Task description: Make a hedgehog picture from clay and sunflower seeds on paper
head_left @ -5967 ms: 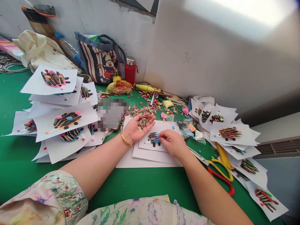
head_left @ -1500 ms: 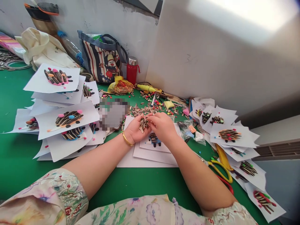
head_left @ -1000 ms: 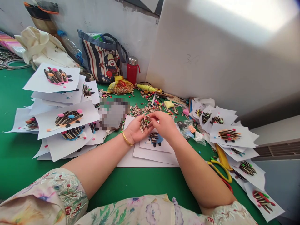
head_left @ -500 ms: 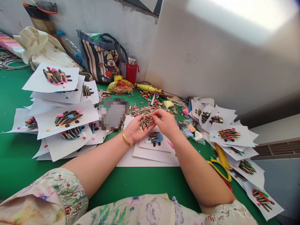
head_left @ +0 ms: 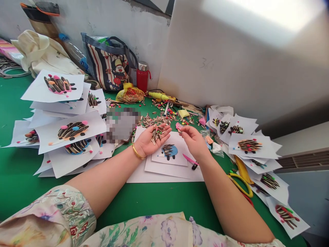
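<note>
"What have I got on the feed?"

"Your left hand (head_left: 147, 142) lies palm up, fingers apart and slightly cupped, with sunflower seeds (head_left: 156, 134) heaped in the palm. Your right hand (head_left: 195, 142) has its fingers together, apparently on a pink clay bit (head_left: 178, 126)."

"Where's my blue clay hedgehog (head_left: 169, 150)?"

"On the white paper sheet (head_left: 183, 149), just below the gap between your hands, its long axis running left to right. Your left hand is nearer. Dark striped seeds cover its back."
</note>
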Demonstrator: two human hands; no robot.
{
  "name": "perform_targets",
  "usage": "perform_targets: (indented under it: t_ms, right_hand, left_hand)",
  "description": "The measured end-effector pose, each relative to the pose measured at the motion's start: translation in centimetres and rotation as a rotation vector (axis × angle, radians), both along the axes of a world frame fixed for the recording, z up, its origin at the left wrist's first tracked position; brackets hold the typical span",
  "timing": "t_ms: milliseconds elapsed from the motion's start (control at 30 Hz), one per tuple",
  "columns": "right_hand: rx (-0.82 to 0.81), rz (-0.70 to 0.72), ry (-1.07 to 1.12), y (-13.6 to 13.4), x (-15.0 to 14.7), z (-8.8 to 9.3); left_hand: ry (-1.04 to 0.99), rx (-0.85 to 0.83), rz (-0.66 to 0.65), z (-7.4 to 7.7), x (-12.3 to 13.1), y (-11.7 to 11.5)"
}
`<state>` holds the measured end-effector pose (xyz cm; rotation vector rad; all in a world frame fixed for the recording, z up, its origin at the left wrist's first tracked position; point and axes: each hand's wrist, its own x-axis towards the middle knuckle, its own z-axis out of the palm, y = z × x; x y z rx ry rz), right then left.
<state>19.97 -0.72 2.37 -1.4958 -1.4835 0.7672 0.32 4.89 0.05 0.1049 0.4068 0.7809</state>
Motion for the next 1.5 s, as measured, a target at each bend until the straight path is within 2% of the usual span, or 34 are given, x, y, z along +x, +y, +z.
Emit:
perform_targets:
  t_ms: [67,167,333,433,533,700,833,1200,1500]
  right_hand:
    - [-0.009,0.014,-0.045,-0.9,0.4,-1.0]
    - [0.025,0.073,-0.263,-2.0,0.7,-1.8]
    - [0.084,0.091,-0.561,-2.5,0.7,-1.5]
    - [0.045,0.058,-0.565,-2.6,0.8,-1.4]
    - [-0.023,0.037,-0.476,-2.8,0.7,-1.4]
    - [0.029,0.107,-0.473,-2.9,0.1,-1.6]
    - [-0.031,0.079,-0.46,-2.9,-0.3,-1.9]
    - [0.003,0.096,-0.523,-2.5,-1.0,-1.7]
    - [0.016,0.172,-0.705,-2.1,-1.1,-1.8]
  left_hand:
    - [0.007,0.006,0.003,0.0,0.0,0.0]
    - [0.016,0.011,0.005,0.1,0.0,-0.1]
    - [0.016,0.002,0.004,0.1,-0.1,-0.1]
    - [0.021,0.003,0.008,0.1,0.0,-0.1]
    - [0.03,0.007,0.01,0.2,0.0,-0.1]
    - [0.039,0.006,0.015,0.2,0.0,0.0]
    - [0.042,0.008,0.015,0.2,0.0,0.0]
    - [0.044,0.011,0.012,0.1,0.0,0.0]
    - [0.051,0.003,0.012,0.2,0.1,0.0]
